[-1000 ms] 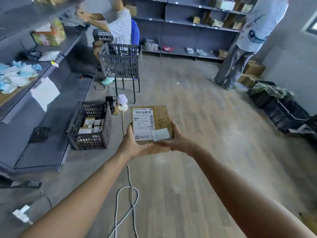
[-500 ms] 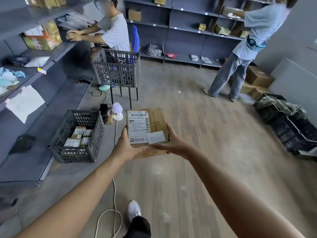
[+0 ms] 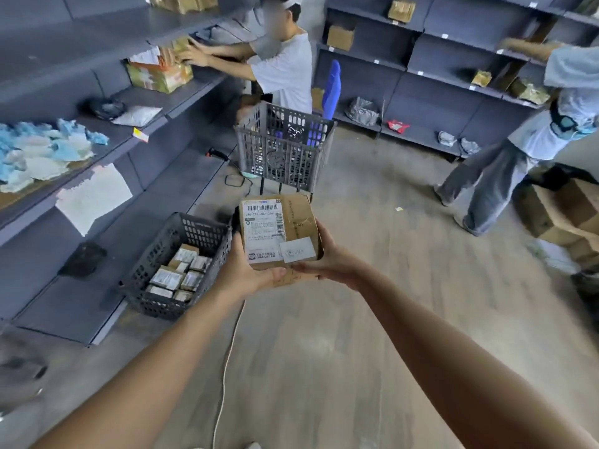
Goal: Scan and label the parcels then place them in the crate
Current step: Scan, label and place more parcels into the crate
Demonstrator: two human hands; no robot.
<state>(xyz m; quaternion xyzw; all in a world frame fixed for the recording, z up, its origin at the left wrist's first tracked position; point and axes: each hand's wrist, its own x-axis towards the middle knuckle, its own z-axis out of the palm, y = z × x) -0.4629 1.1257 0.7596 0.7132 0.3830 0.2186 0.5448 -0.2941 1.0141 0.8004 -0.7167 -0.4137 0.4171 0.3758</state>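
Observation:
I hold a brown cardboard parcel in front of me with both hands. It bears a white shipping label with a barcode and a small white sticker at its lower right. My left hand grips its lower left side, thumb across the near edge. My right hand cups its right side from below. A dark grey plastic crate with several small labelled parcels inside sits on the low shelf just left of the parcel.
Grey shelving runs along the left and back walls. A second grey crate stands on a frame ahead. One person reaches into the left shelf, another stands at right. A white cable lies on the floor. Cardboard boxes stack at right.
I have walked closer to the shelves; the crate on the low shelf now sits right beside the parcel. Both hands keep the same hold on the parcel.

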